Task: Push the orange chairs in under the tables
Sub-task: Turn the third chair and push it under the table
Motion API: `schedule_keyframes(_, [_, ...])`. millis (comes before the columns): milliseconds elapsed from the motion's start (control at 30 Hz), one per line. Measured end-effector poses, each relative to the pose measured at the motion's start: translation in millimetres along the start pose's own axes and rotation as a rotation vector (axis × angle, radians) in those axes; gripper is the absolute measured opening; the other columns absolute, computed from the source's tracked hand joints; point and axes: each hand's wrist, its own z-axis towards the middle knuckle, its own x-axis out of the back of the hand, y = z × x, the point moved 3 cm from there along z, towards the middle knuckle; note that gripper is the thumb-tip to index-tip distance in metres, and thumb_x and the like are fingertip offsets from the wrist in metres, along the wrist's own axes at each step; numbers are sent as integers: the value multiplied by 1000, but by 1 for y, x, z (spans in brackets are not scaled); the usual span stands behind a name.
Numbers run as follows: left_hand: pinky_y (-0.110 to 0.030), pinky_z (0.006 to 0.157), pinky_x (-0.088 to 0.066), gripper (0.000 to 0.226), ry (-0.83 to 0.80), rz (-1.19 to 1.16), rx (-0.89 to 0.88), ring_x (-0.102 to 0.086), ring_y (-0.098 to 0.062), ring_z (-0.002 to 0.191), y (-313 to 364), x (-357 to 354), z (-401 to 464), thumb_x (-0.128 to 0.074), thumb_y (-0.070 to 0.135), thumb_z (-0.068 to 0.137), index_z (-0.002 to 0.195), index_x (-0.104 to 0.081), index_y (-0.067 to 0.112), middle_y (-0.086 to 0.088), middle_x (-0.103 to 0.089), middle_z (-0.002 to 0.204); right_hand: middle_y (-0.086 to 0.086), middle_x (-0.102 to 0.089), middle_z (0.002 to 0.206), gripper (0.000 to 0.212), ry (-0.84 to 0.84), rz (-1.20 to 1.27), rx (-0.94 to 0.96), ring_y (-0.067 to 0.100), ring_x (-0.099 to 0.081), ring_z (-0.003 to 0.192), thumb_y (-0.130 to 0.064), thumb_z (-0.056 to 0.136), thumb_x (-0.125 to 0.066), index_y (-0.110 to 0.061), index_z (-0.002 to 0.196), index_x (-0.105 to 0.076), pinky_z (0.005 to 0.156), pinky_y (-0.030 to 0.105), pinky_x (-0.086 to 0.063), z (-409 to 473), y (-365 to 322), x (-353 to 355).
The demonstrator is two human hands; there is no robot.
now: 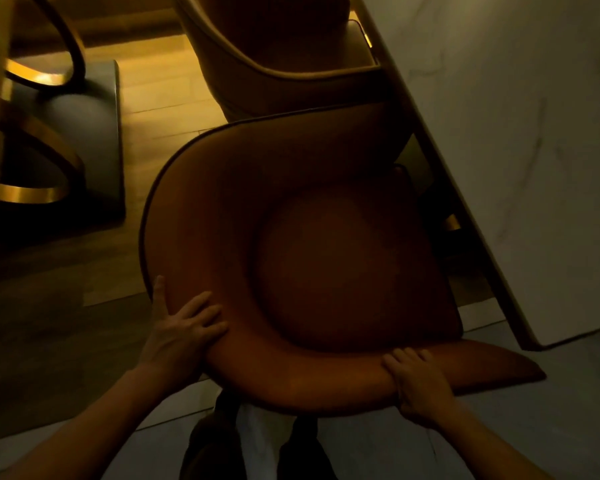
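Observation:
An orange chair (312, 258) with a curved backrest fills the middle of the dim head view, its seat facing a white marble table (520, 140) at the right. My left hand (182, 327) grips the left curve of the backrest. My right hand (418, 386) grips the backrest's near right part. A second orange chair (291, 60) stands beyond it, tucked partly beneath the table's edge. The front of the near chair's seat lies under the table edge.
At the left stands another table's base (56, 133), with gold curved legs on a dark slab. Wooden floor (163, 98) shows between the chairs and that base. Grey tiles (499, 410) lie under my feet.

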Motion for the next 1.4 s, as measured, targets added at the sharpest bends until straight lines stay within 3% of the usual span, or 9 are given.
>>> schedule_keyframes(167, [-82,96,-3,63,-15,7,12,-55,-34,120,-1,1,2,-87,37,45,106,-71,33,-3,-67,117,0,-63,95,91,-59,-30,-3,22,-61,83,-46,20,-84,-27,106,-59,72,40,-51,2,5,-3])
schedule_keyframes(300, [-82,96,-4,58,2,-3,22,-57,-34,117,-3,4,6,-87,31,46,102,-73,33,-2,-69,114,0,-64,117,91,-97,-9,22,25,-61,102,-41,37,-84,-27,123,-56,83,44,-50,5,9,-2])
schedule_keyframes(533, [-82,97,-2,57,1,19,46,-56,-34,118,-9,15,27,-87,31,49,104,-71,36,0,-69,114,-2,-49,139,83,-65,-20,43,23,-47,123,-36,66,-74,-28,141,-39,103,42,-32,23,19,19])
schedule_keyframes(900, [-83,95,-3,64,-33,15,23,-56,-36,118,-7,10,29,-89,33,43,104,-71,35,-4,-68,115,-1,-52,137,85,-53,3,78,23,-51,120,-35,61,-77,-28,139,-43,99,43,-35,25,28,13])
schedule_keyframes(1000, [-83,95,-4,65,-26,13,19,-56,-37,117,-6,7,31,-90,33,41,103,-71,35,-6,-68,115,-3,-48,141,82,-35,51,82,21,-47,124,-34,67,-73,-27,141,-40,104,42,-31,24,31,17])
schedule_keyframes(1133, [-83,95,-3,64,19,21,16,-57,-37,117,-4,8,31,-89,33,41,103,-71,34,-6,-68,114,-3,-58,130,89,-49,26,79,21,-57,111,-38,52,-81,-29,134,-47,93,41,-43,24,37,12])
schedule_keyframes(1400, [-82,97,-4,69,-89,41,47,-54,-38,120,-1,11,32,-90,34,38,105,-71,34,-7,-67,116,-2,-43,141,85,-36,-50,-44,23,-40,128,-38,67,-75,-33,142,-35,107,42,-24,21,18,27])
